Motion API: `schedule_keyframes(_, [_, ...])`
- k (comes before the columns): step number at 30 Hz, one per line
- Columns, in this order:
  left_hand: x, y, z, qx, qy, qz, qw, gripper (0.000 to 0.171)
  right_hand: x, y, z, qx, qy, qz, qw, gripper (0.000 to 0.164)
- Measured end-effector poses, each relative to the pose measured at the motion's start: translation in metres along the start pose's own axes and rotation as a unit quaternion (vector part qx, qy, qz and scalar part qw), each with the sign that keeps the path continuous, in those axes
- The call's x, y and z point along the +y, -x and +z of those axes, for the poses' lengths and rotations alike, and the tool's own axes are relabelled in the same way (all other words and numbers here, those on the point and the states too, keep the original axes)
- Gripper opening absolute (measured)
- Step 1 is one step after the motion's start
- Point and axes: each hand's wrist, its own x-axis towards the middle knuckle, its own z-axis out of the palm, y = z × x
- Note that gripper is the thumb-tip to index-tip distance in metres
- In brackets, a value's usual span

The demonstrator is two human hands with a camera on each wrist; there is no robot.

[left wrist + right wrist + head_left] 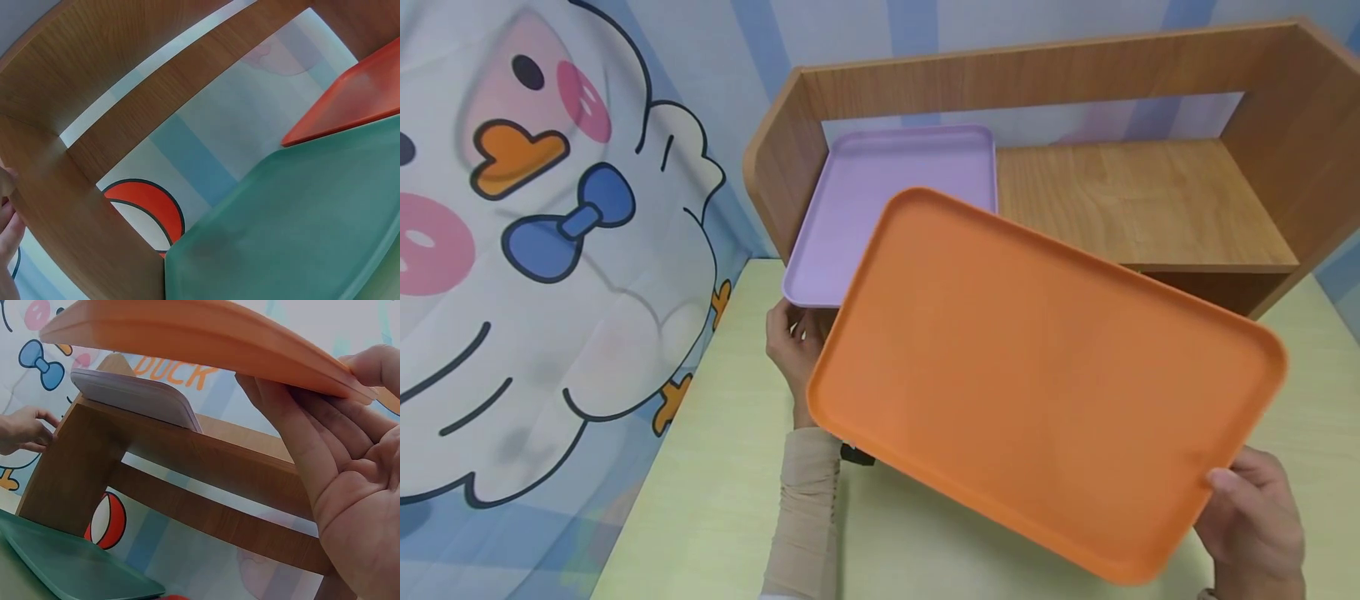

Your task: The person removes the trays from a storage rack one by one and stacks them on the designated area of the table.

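Orange tray (pixel 1037 375) tilted above the desk (pixel 685 467), near the shelf's (pixel 1150 200) front edge; right hand (pixel 1258 521) pinches one short side; left hand (pixel 793 346) touches shelf's left edge, grip unclear; one-sided hold could let it dip, knocking the purple tray (pixel 902 171).

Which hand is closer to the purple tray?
Left. The left hand is at the shelf, below the purple tray, near its corner; the right hand is farther off, to the right, gripping the orange tray.
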Motion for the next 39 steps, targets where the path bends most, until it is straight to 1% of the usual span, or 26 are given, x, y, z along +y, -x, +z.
schedule_keyframes(2, [0.001,0.000,0.000,-0.007,-0.012,-0.009,0.9999,0.017,-0.002,0.002,-0.001,0.010,0.005,0.005,1.000,0.043])
schedule_keyframes(5, [0.002,-0.001,0.000,-0.007,-0.022,-0.026,0.9994,0.019,-0.004,0.005,-0.002,0.029,0.005,0.014,0.999,0.045])
schedule_keyframes(8, [0.003,-0.001,0.001,-0.001,-0.017,-0.037,0.9992,0.019,-0.005,0.009,-0.003,0.057,0.003,0.020,0.998,0.047])
schedule_keyframes(12, [0.000,-0.001,0.003,0.010,-0.007,-0.034,0.9993,0.018,-0.006,0.013,-0.004,0.076,0.005,0.027,0.997,0.049])
schedule_keyframes(13, [-0.001,0.000,0.003,0.013,-0.007,-0.034,0.9993,0.019,-0.006,0.014,-0.004,0.076,0.007,0.031,0.997,0.050])
schedule_keyframes(16, [-0.016,0.001,0.006,0.016,-0.017,-0.037,0.9990,0.020,-0.008,0.017,-0.005,0.080,0.018,0.047,0.996,0.051])
schedule_keyframes(20, [-0.035,0.002,0.007,0.016,-0.021,-0.044,0.9987,0.021,-0.011,0.021,-0.007,0.101,0.037,0.067,0.992,0.052])
schedule_keyframes(21, [-0.037,0.002,0.007,0.015,-0.024,-0.044,0.9987,0.021,-0.011,0.022,-0.007,0.111,0.044,0.074,0.990,0.053])
schedule_keyframes(25, [-0.039,0.002,0.007,0.015,-0.029,-0.034,0.9989,0.021,-0.013,0.025,-0.009,0.128,0.054,0.096,0.986,0.053])
schedule_keyframes(27, [-0.039,0.002,0.007,0.017,-0.034,-0.031,0.9988,0.020,-0.014,0.026,-0.011,0.129,0.058,0.101,0.985,0.053])
schedule_keyframes(31, [-0.035,0.002,0.007,0.022,-0.033,-0.024,0.9989,0.020,-0.013,0.026,-0.014,0.114,0.057,0.098,0.987,0.054])
schedule_keyframes(36, [-0.010,0.000,0.005,0.018,-0.034,-0.025,0.9989,0.019,-0.010,0.028,-0.018,0.101,0.042,0.086,0.990,0.055])
schedule_keyframes(38, [-0.003,0.001,0.005,0.015,-0.037,-0.031,0.9987,0.019,-0.010,0.029,-0.019,0.105,0.044,0.088,0.990,0.056])
schedule_keyframes(39, [-0.003,0.001,0.005,0.014,-0.037,-0.032,0.9987,0.019,-0.010,0.029,-0.019,0.108,0.048,0.091,0.989,0.055])
